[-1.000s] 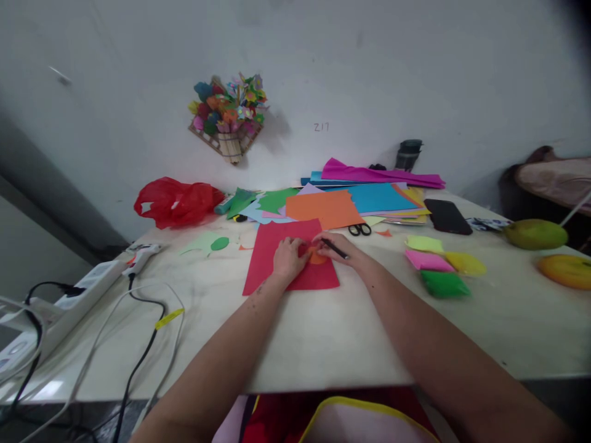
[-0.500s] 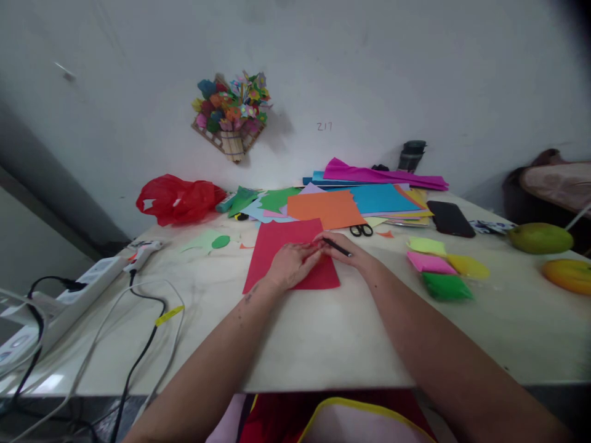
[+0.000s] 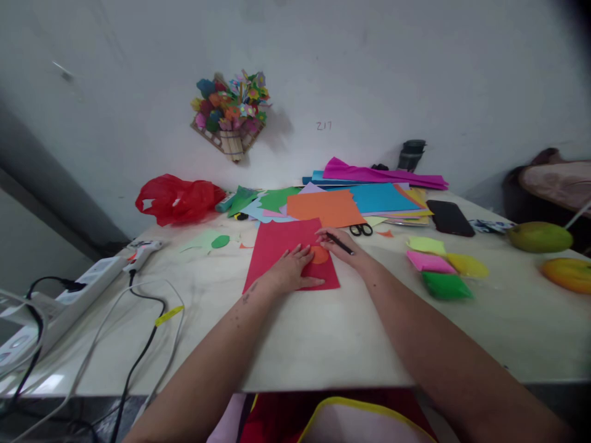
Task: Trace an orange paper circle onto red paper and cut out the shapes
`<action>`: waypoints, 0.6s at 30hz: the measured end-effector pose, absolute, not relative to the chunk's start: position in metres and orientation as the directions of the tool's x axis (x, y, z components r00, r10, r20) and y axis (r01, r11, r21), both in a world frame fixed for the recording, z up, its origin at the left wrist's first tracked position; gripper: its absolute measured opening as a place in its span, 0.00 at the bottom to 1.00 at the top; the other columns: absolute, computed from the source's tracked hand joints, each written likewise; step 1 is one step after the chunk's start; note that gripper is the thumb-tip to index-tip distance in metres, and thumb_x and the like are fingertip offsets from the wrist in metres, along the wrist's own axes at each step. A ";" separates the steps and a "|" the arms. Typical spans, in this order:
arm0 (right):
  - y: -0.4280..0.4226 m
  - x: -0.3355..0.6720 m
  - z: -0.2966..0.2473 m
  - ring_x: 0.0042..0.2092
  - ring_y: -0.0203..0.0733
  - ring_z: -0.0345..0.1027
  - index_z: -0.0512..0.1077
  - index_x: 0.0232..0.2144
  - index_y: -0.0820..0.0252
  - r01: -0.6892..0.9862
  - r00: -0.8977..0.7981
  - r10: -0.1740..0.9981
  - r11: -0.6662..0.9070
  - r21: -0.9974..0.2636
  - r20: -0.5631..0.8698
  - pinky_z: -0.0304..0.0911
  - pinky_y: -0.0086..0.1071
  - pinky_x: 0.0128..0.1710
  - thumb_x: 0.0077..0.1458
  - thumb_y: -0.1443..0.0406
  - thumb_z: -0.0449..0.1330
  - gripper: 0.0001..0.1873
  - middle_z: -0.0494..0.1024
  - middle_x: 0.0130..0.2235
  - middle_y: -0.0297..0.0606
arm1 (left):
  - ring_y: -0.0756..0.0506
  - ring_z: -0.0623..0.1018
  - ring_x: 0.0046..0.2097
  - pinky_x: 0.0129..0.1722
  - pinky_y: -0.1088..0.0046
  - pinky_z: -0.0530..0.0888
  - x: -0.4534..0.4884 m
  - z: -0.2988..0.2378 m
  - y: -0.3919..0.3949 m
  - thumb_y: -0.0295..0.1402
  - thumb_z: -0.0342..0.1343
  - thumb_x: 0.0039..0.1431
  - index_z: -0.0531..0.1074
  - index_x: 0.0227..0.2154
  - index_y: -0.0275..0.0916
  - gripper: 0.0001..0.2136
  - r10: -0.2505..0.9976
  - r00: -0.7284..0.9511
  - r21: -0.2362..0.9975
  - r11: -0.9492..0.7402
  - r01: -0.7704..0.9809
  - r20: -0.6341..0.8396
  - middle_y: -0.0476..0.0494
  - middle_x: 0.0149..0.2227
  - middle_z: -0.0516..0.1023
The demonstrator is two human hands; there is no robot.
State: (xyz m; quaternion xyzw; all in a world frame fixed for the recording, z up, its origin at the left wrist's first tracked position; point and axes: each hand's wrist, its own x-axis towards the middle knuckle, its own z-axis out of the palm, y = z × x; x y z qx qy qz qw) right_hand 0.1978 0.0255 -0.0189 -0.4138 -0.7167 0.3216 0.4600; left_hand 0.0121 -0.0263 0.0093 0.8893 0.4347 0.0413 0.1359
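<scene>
A red sheet of paper [image 3: 272, 246] lies flat on the table in front of me. My left hand [image 3: 290, 271] rests on it with the fingers spread, holding nothing. Just right of those fingers, an orange paper circle [image 3: 319, 255] lies on the red sheet near its right edge. My right hand [image 3: 339, 243] grips a black pen [image 3: 340, 244] above the sheet's upper right corner. The pen slants, its rear end pointing down to the right; I cannot tell whether its tip touches the paper. Black-handled scissors [image 3: 361, 229] lie just beyond my right hand.
Coloured sheets, among them an orange sheet [image 3: 327, 208], lie at the back. A green oval [image 3: 220, 242] and a red plastic bag [image 3: 180, 200] are on the left, with a power strip [image 3: 92, 280]. Clay packets [image 3: 447, 285], a phone [image 3: 450, 218] and a mango [image 3: 540, 237] are on the right.
My left fingers have spread and shifted slightly left and down, uncovering the orange circle. My right hand, with the pen, has drawn slightly away from the left hand.
</scene>
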 end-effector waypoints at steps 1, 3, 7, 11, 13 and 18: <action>0.027 0.198 -0.021 0.32 0.37 0.66 0.68 0.34 0.58 0.305 -0.229 0.886 0.459 -0.835 0.404 0.62 0.34 0.34 0.41 0.70 0.53 0.13 0.71 0.30 0.36 | 0.39 0.43 0.61 0.57 0.59 0.45 0.012 0.009 -0.026 0.57 0.46 0.46 0.51 0.57 0.37 0.39 0.784 0.620 0.278 -0.587 0.760 -0.042 0.38 0.61 0.47; 0.032 0.198 -0.026 0.31 0.37 0.65 0.68 0.33 0.59 0.332 -0.240 0.874 0.483 -0.811 0.422 0.62 0.33 0.34 0.41 0.70 0.53 0.13 0.72 0.30 0.37 | 0.39 0.43 0.61 0.57 0.59 0.45 0.013 0.008 -0.026 0.57 0.46 0.46 0.51 0.57 0.36 0.40 0.782 0.622 0.282 -0.590 0.757 -0.034 0.38 0.61 0.47; 0.038 0.200 -0.038 0.31 0.37 0.65 0.68 0.34 0.58 0.328 -0.267 0.854 0.516 -0.792 0.446 0.62 0.32 0.34 0.39 0.70 0.54 0.15 0.71 0.29 0.36 | 0.39 0.42 0.61 0.57 0.58 0.45 0.013 0.009 -0.027 0.57 0.48 0.45 0.52 0.57 0.37 0.40 0.790 0.612 0.301 -0.576 0.760 -0.034 0.37 0.61 0.45; 0.039 0.201 -0.041 0.30 0.37 0.64 0.68 0.35 0.58 0.294 -0.287 0.857 0.503 -0.813 0.427 0.62 0.31 0.32 0.39 0.71 0.54 0.16 0.69 0.29 0.36 | 0.39 0.43 0.61 0.57 0.59 0.45 0.014 0.012 -0.028 0.56 0.51 0.43 0.54 0.56 0.37 0.40 0.804 0.593 0.313 -0.552 0.773 -0.046 0.36 0.61 0.43; 0.039 0.202 -0.041 0.31 0.37 0.64 0.68 0.36 0.58 0.303 -0.294 0.855 0.507 -0.807 0.427 0.62 0.31 0.31 0.39 0.71 0.54 0.17 0.69 0.29 0.36 | 0.39 0.44 0.61 0.57 0.59 0.46 0.014 0.011 -0.028 0.55 0.52 0.42 0.55 0.56 0.38 0.39 0.811 0.584 0.325 -0.544 0.774 -0.033 0.36 0.62 0.43; 0.040 0.205 -0.041 0.32 0.38 0.65 0.68 0.37 0.57 0.332 -0.327 0.838 0.535 -0.777 0.437 0.63 0.32 0.33 0.40 0.71 0.56 0.17 0.70 0.31 0.36 | 0.37 0.46 0.61 0.57 0.57 0.46 0.013 0.008 -0.026 0.56 0.53 0.40 0.56 0.55 0.42 0.39 0.815 0.579 0.377 -0.538 0.754 0.004 0.39 0.62 0.43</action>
